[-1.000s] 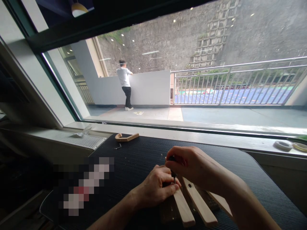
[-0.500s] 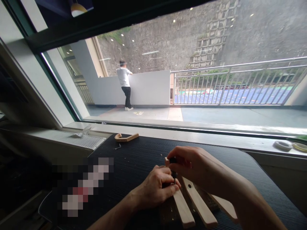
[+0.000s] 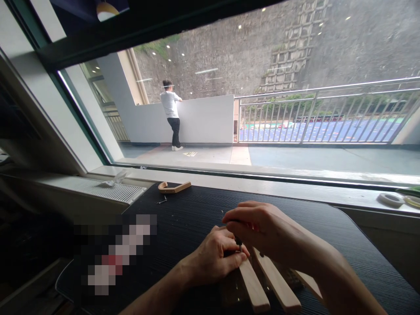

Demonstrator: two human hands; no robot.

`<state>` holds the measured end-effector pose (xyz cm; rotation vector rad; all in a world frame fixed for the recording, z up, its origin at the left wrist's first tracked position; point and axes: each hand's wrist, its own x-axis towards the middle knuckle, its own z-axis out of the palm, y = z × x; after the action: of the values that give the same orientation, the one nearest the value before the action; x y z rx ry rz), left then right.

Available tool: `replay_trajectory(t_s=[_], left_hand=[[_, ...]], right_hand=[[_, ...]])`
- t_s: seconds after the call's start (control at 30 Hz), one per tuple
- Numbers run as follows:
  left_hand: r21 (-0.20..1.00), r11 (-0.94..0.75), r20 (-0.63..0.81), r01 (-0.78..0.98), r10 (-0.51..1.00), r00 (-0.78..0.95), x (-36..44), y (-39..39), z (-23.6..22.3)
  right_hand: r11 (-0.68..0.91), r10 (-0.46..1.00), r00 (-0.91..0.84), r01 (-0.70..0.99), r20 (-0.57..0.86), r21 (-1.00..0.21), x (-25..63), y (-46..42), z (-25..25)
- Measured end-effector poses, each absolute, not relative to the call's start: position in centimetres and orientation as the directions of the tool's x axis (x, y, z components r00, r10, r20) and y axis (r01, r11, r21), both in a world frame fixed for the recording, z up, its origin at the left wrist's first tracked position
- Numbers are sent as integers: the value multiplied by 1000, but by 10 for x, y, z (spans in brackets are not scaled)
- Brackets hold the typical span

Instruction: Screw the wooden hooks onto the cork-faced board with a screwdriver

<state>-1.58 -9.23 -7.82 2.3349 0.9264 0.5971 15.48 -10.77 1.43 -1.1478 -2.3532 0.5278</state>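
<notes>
A: What occupies the near part of the surface (image 3: 193, 214)?

B: Three pale wooden slats, fanned out with their near ends toward the viewer: the left slat (image 3: 252, 284), the middle slat (image 3: 277, 282) and, partly hidden by the forearm, the right slat (image 3: 309, 283).

A: And the hands?

B: The left hand (image 3: 213, 253) has its fingers closed about the far end of the left slat. The right hand (image 3: 262, 223) lies above, fingers curled round a dark-handled driver (image 3: 238, 241), its shaft pointing down between the left fingers. Its tip is hidden.

A: How advanced is the work?

B: Apparently midway: fastening at the left slat seems in progress, not finished. The middle slat bears a dark spot (image 3: 261, 254), perhaps a fixing already seated; the right slat's far end is covered, so its state cannot be told.

A: What remains apart?

B: Farther off, at the left, small metal screws (image 3: 162, 200) lie loose, with a curved wooden piece (image 3: 174, 188) just beyond, unattached. Both presumably await use. Farther still, a tape roll (image 3: 390, 200) rests on the sill (image 3: 262, 187) at right; outside stands a person (image 3: 169, 105).
</notes>
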Motion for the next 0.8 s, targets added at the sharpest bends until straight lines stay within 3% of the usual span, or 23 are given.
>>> replay_trajectory(t_s=[0.4,0.8], left_hand=[[671,-589,193,451,726,661,-15,-92,-84],[674,-589,185,447,720,669,-15,-92,-82]], right_hand=[[474,877,-427,702,219,-532,153,-100,6],[504,836,-517,596,181,-625,159,-107,13]])
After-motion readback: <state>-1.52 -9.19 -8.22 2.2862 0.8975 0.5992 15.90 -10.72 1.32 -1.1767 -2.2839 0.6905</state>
